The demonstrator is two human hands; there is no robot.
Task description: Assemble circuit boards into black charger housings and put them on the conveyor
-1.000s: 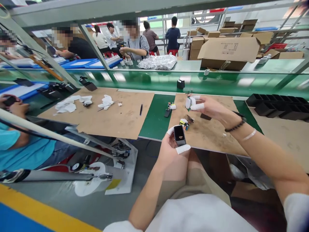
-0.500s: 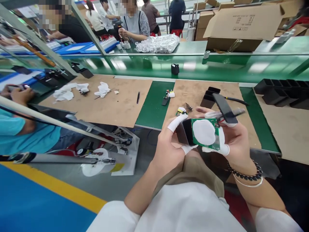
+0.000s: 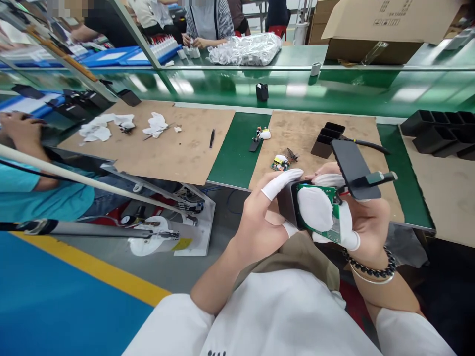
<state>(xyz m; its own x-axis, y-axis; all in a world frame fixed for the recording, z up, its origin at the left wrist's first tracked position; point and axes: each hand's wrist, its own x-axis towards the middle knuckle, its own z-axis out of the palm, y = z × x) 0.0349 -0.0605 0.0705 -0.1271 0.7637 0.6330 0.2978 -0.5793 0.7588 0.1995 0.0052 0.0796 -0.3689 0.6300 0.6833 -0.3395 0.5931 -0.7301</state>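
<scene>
My left hand (image 3: 256, 222), with white finger cots, is wrapped round a black plastic case (image 3: 289, 203) whose open end faces right. My right hand (image 3: 365, 222), in finger cots too, grips a green circuit board (image 3: 336, 222) by its edge. A round white pad (image 3: 315, 208) covers much of the board. The board's left end sits at the mouth of the case, partly inside it. A flat black end plate (image 3: 354, 168) with metal prongs hangs from the board by wires, above my right fingers. Some fingertips are hidden behind the parts.
On the brown cardboard (image 3: 297, 118) lie another small circuit assembly (image 3: 281, 162) and black cases (image 3: 328, 138) with a cable. More black cases (image 3: 441, 131) stand at right. Beyond runs a green conveyor (image 3: 215, 91). A co-worker's hand (image 3: 22, 131) is at far left.
The board and case have tilted, and the black end plate has turned to show more of its flat face. The view has dipped slightly downward.
</scene>
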